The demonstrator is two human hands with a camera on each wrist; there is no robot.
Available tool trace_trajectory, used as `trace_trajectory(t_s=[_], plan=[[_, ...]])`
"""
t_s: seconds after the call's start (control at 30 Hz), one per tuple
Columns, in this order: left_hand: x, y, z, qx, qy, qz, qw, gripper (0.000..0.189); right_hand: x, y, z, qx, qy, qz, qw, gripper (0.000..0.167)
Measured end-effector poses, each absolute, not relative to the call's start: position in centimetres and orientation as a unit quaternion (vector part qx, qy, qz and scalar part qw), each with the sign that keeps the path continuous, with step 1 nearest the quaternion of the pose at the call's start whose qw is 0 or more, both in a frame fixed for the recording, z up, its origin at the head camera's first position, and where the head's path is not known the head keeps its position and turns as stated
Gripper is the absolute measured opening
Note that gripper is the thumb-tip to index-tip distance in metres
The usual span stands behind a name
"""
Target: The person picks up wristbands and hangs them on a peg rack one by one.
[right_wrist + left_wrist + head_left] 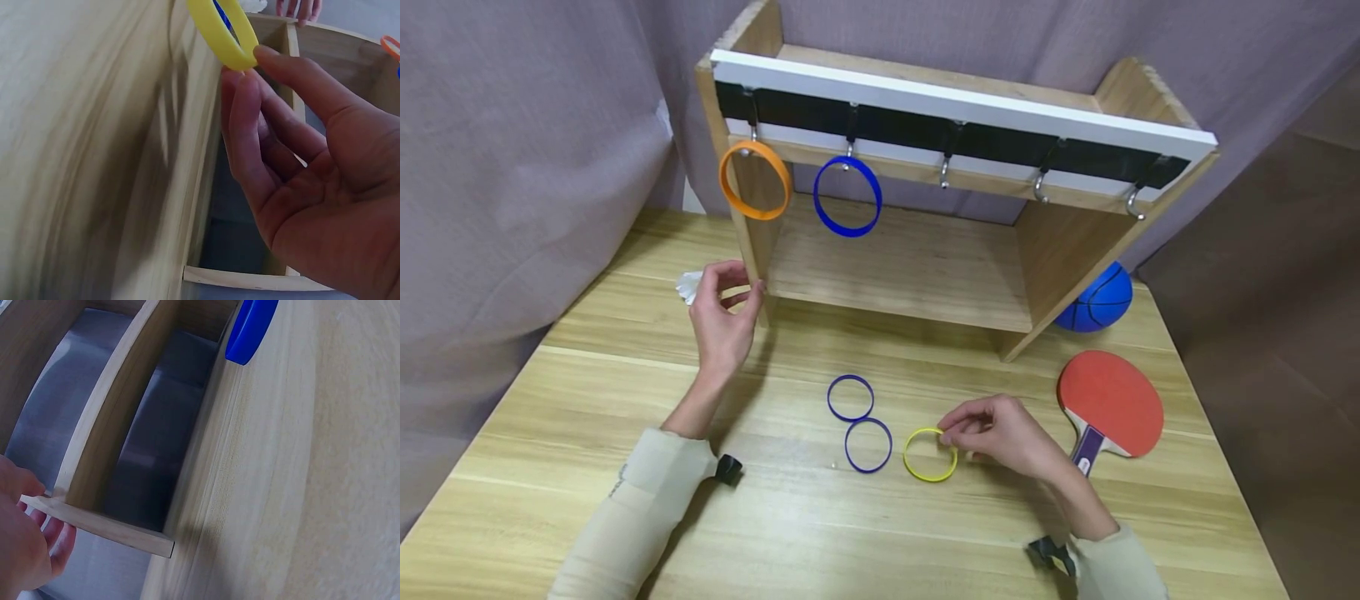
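Observation:
Between the thumb and fingertips of my right hand (1003,437) is a thin yellow ring (930,479), pinched at its edge. The right wrist view shows the yellow ring (215,28) raised off the tabletop. My left hand (724,321) grips the left side panel of a wooden rack (902,262), thumb on one side of the board (115,528) and fingers on the other. Two blue rings (851,418) lie side by side on the table, left of the yellow one. An orange ring (783,196) and a blue ring (847,232) hang from the rack's two leftmost hooks.
Three silver hooks (944,172) on the rack's right part hold nothing. A red table tennis paddle (1111,400) lies right of my right hand. A blue ball (1101,300) sits by the rack's right side. Something white and crumpled (687,287) lies behind my left hand.

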State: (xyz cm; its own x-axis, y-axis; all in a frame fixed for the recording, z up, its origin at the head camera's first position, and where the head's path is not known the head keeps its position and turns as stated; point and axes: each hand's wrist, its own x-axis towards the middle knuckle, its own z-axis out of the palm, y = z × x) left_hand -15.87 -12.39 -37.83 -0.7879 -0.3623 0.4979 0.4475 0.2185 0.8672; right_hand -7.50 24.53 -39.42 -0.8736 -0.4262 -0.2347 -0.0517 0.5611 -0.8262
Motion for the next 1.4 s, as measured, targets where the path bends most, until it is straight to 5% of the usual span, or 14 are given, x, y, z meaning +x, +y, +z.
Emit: trace_trajectory(t_s=[0.37,0.57,0.93,1.4], plan=[[-17.0,-12.8,-39.4,-0.027,-0.708,-0.625,0.327,0.03,-7.8,24.5,-37.9,-0.147,0.821,-0.495,0.243,0.018],[-15.9,-12.4,-38.0,-0.03,-0.709,-0.625,0.326,0.03,-9.0,23.2,-35.1,-0.164,0.815,-0.531,0.162,0.018],[-17.8,-13.3,-40.8,-0.032,-0.706,-0.627,0.328,0.03,-12.0,19.3,-28.5,-0.155,0.691,-0.705,0.036,0.026],[-16.3,-12.6,-38.5,-0.035,-0.71,-0.621,0.329,0.03,-14.5,16.4,-25.0,-0.139,0.422,-0.895,-0.033,0.028]])
